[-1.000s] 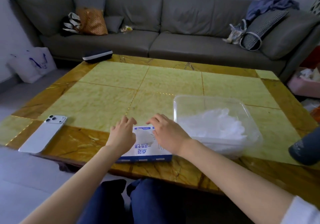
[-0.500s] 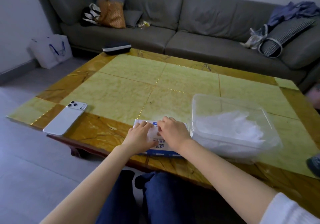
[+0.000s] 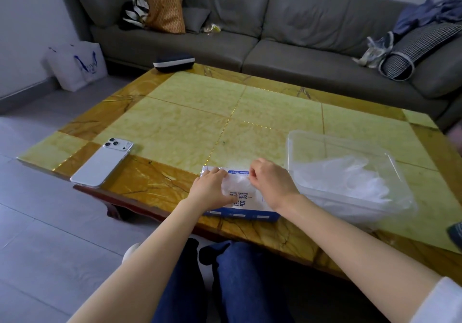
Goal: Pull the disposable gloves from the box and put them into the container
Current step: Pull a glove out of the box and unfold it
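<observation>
Sitting at a low yellow-and-brown marble worktop [image 3: 200, 112], a person reaches both bare forearms forward to a flat white-and-blue glove box [image 3: 246, 206] that lies near the front edge. The left hand [image 3: 212, 187] lies palm down on the left part of the box, fingers slightly bent, fingertips at the edge of a thin, see-through glove [image 3: 237, 182] that is coming out of the top. Whether this hand grips the film or only presses on it cannot be told. The right hand [image 3: 271, 182] is over the right part of the box, its fingers curled, pinching the same glove near its far edge.

Just beside the box, on its right, stands a clear plastic container [image 3: 291, 145], rectangular with rounded corners. A loose heap of translucent white gloves [image 3: 350, 180] lies inside it.

A white phone [image 3: 103, 161] lies face down at the left front corner of the worktop, well apart from the box. A dark flat case [image 3: 173, 61] sits at the far left corner. Behind the worktop runs a long grey sofa [image 3: 250, 30] with cushions, bags and clothing on it. A white bag [image 3: 77, 64] stands on the floor by the wall. The person's legs, in dark blue trousers [image 3: 225, 285], show below.
</observation>
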Demonstrator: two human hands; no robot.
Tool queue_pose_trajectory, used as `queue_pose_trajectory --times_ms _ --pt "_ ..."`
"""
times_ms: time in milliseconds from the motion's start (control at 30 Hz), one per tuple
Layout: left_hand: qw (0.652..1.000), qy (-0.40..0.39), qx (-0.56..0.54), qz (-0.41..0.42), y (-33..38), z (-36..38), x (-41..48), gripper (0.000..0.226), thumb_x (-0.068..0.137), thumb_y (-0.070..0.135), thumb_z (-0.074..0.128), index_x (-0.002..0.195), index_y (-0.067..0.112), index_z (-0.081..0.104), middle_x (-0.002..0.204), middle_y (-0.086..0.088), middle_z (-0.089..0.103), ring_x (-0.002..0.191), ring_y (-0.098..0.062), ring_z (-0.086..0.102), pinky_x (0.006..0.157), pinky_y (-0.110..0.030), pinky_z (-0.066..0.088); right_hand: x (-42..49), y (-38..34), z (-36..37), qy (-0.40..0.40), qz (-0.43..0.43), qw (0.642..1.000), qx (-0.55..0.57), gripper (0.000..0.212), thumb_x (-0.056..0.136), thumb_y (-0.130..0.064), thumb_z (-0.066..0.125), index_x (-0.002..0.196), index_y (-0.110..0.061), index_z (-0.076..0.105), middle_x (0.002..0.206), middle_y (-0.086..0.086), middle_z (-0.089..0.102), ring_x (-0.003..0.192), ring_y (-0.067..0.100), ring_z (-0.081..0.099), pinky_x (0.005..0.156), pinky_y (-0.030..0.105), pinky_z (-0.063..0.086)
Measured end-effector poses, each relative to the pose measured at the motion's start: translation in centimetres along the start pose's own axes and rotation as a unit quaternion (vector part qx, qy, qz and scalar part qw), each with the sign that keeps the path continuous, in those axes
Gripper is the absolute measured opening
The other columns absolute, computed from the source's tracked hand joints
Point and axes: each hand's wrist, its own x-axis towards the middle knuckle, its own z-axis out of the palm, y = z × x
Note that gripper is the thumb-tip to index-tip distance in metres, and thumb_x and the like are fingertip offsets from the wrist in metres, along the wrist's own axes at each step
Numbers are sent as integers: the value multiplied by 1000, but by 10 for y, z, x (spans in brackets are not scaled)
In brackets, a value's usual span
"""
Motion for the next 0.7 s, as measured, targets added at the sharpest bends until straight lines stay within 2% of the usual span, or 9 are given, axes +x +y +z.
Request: queue_pose_trajectory --times_ms 67,200,267,333,367,400,467,533,700 --pt "1000 4 -3 -2 -1 1 1 71 79 49 66 137 18 40 136 1 44 125 -20 39 100 -35 36 -1 3 -4 25 22 999 23 8 96 -11 48 94 -6 54 96 5 53 78 20 52 64 27 39" --pt "1000 4 -3 2 -1 2 3 70 78 48 68 135 17 41 133 1 45 122 -19 40 97 -33 38 -2 6 -5 44 21 997 57 14 98 -15 45 93 -6 54 97 5 54 76 21 54 62 27 38" --pt "1000 7 1 3 -1 3 3 69 78 48 68 134 17 42 132 1 46 121 -20 41 96 -33 38 0 4 -5 14 -6 997 81 13 98 -14 45 104 -7 54 108 4 53 89 20 56 68 24 39" --pt "1000 10 6 6 -1 4 3 69 79 49 68 134 17 42 131 1 46 120 -20 41 96 -32 39 4 1 -7 -25 -30 996 85 28 97 -17 50 124 -8 48 124 4 48 109 19 52 82 26 44" --pt "1000 11 8 7 -1 5 3 69 79 49 67 134 17 41 131 1 46 120 -20 41 96 -32 39 6 1 -7 -40 -31 996 77 35 96 -20 53 128 -9 46 127 4 48 113 19 50 85 27 43" --pt "1000 10 9 8 -1 5 3 69 79 49 67 135 17 41 132 1 46 121 -20 40 96 -32 39 7 -1 -8 -47 -23 996 73 34 95 -22 54 126 -10 49 124 4 52 110 19 51 82 26 42" --pt "1000 8 9 9 -1 4 2 70 79 49 67 135 17 40 133 1 45 121 -20 40 95 -32 40 8 -2 -9 -38 -15 997 72 16 95 -19 54 106 -9 60 106 5 61 93 20 57 71 24 39" --pt "1000 3 7 8 -2 3 2 70 79 50 67 135 17 40 133 1 45 121 -20 41 95 -33 41 7 2 -7 -16 -15 998 59 7 95 -10 53 91 -9 60 95 4 60 82 17 57 67 22 35" --pt "1000 -1 17 9 -2 2 1 71 80 51 65 136 17 39 134 1 45 123 -20 41 95 -33 40 1 11 -8 46 34 992 109 18 91 5 51 81 -11 51 90 2 53 78 10 48 67 21 35"
